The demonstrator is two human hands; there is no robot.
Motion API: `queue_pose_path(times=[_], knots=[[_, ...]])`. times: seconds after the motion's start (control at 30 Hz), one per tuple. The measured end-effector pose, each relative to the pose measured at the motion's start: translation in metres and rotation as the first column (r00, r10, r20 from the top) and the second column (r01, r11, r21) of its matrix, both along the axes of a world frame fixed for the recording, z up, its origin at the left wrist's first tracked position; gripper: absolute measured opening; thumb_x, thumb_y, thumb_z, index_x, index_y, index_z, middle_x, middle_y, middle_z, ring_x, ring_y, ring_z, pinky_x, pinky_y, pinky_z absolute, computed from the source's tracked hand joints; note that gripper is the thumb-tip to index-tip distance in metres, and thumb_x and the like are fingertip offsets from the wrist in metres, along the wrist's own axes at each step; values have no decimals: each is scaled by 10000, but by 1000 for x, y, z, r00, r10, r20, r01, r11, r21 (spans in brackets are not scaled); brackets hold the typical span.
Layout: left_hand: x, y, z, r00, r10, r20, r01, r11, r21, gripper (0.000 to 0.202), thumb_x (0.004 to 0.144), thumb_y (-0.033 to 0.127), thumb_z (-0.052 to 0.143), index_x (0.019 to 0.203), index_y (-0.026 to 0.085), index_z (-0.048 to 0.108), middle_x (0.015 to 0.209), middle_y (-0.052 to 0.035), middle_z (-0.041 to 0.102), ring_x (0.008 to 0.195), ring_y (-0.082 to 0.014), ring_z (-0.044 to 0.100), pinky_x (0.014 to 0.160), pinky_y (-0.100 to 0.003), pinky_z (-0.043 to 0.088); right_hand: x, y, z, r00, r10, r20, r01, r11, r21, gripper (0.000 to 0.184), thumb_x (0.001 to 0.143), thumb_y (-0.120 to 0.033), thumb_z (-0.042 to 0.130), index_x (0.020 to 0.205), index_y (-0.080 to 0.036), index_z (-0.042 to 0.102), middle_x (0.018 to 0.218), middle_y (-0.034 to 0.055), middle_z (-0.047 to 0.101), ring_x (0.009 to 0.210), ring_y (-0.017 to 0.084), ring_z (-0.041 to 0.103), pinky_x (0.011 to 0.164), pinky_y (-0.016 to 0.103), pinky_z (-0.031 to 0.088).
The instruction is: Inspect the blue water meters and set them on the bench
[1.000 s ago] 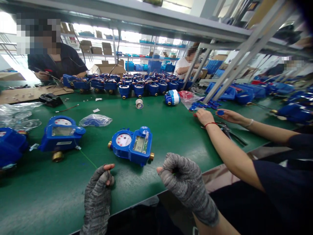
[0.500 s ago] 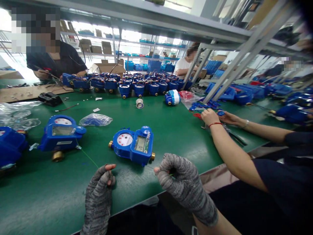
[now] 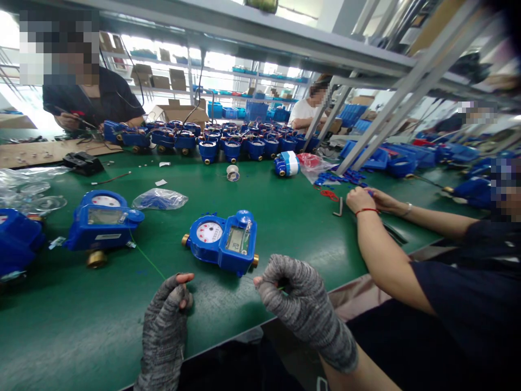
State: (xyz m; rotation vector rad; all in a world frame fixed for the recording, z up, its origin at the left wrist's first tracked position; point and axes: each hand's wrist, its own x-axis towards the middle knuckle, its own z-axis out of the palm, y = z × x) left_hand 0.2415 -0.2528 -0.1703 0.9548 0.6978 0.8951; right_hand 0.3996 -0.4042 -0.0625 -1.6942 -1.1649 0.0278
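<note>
My left hand (image 3: 171, 307), in a grey fingerless glove, is closed on a thin green wire (image 3: 148, 259). That wire runs up to a blue water meter (image 3: 101, 217) with a brass fitting. My right hand (image 3: 297, 298), gloved the same way, is pinched shut, and a short bit of green wire shows inside its curl. Whether both ends belong to one piece cannot be seen. Just beyond and between my hands lies another blue water meter (image 3: 222, 241), with a round dial and a small display, touched by neither hand.
A co-worker's hands (image 3: 368, 201) are busy at the right, near a hex key (image 3: 339, 207) and red loops (image 3: 329, 194). Rows of blue meters (image 3: 256, 146) stand at the back. A wire spool (image 3: 233, 173) and a plastic bag (image 3: 160, 199) lie mid-table.
My hands have hardly moved and stay closed. The co-worker's hands at the right have shifted rightward, uncovering the hex key and the red loops.
</note>
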Motion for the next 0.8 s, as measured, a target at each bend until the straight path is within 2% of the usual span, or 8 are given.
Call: queue_pose_path(times=[0.2, 0.37, 0.53, 0.8], knots=[[1, 0, 2, 1000, 6, -8, -6, 999, 33, 210, 710, 279, 774, 888, 168, 756, 679, -39, 622, 564, -113, 484, 527, -215, 410, -1, 0, 3, 1000, -5, 8, 5, 999, 47, 247, 802, -138, 641, 622, -189, 480, 579, -69, 497, 520, 60, 466, 510, 175, 393], [1, 0, 1, 1000, 16, 1, -16, 1000, 13, 217, 716, 302, 770, 888, 169, 757, 741, -53, 651, 569, -109, 483, 527, -217, 409, 0, -1, 2, 999, -14, 37, 14, 1000, 12, 251, 806, -139, 636, 622, -188, 473, 584, -65, 500, 526, 62, 467, 513, 183, 388], [1, 0, 1, 999, 11, -37, -9, 998, 62, 242, 692, 279, 782, 907, 171, 756, 652, -32, 611, 564, -122, 488, 529, -225, 410, -1, -1, 3, 999, -10, 47, 9, 1000, 17, 251, 802, -138, 633, 617, -190, 473, 578, -64, 492, 517, 65, 460, 505, 187, 385], [2, 1, 0, 999, 13, -31, -11, 997, 72, 234, 687, 265, 785, 900, 173, 759, 663, -38, 618, 559, -122, 489, 525, -224, 411, -1, -2, 2, 1000, 5, 6, -5, 1000, -5, 242, 790, -128, 626, 610, -191, 476, 588, -59, 511, 535, 73, 482, 528, 196, 407]])
